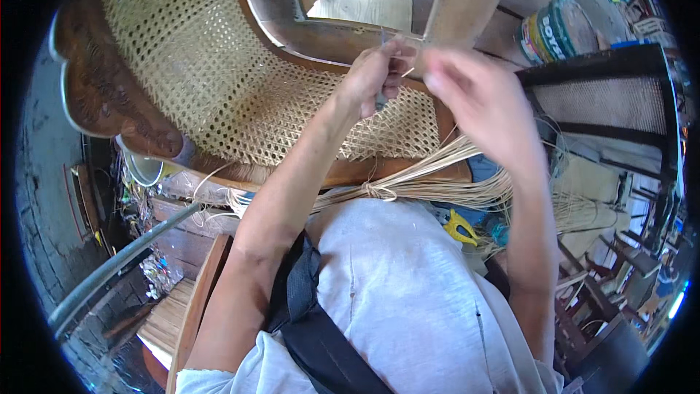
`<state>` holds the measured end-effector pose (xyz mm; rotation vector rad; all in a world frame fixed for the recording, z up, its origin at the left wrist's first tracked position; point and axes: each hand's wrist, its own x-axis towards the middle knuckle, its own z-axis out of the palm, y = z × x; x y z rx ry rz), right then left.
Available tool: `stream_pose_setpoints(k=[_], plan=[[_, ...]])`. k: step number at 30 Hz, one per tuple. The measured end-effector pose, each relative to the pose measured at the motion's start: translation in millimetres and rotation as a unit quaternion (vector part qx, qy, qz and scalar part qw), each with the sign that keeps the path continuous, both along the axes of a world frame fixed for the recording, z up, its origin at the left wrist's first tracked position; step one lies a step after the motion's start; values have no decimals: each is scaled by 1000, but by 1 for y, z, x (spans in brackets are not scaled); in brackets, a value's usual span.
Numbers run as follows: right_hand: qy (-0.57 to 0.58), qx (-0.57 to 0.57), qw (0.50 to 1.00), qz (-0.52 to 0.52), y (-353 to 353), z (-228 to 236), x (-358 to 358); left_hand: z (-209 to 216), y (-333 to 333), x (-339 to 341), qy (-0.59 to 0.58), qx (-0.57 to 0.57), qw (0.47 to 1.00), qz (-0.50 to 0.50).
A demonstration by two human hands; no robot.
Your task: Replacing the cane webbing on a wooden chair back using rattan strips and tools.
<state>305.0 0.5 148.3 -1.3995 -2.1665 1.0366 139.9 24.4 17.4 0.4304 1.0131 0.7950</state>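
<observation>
My left hand is closed over the woven cane seat, near the wooden rail. A thin tool with a grey handle end shows below its fingers, and a narrow tip stands above them. A short pale cane strand juts out beside those fingers. Just to the right, my right hand is raised and smeared by motion, so whether it grips anything is unclear. The cane webbing spans the wooden chair frame with a pattern of small holes. Across my lap lies a tied bundle of cane strands.
A yellow-handled tool lies by my right side. A paint bucket stands at the far right, near a dark chair with a mesh panel. At the left, a metal pipe slants past wooden boards.
</observation>
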Motion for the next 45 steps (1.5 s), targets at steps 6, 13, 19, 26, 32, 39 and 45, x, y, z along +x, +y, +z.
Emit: stream_pose_setpoints(k=[6,13,19,26,32,39,45], plan=[[-128,-262,941,171,-131,3,81,-16,-24,-22,79,28,996,43],[-304,-23,948,94,-218,-91,91,-57,-8,-35,176,57,979,79],[-161,-308,915,202,-159,-17,153,-88,5,-41,454,99,878,-115],[9,-310,951,-12,22,3,45,-115,8,-39,520,102,812,-243],[-371,-349,844,167,96,-170,-7,-140,11,-13,516,116,809,-256],[-359,-441,782,253,105,-216,-17,-126,11,-18,511,88,819,-244],[-306,-496,783,217,106,-211,-9,-123,15,-7,558,69,785,-259]])
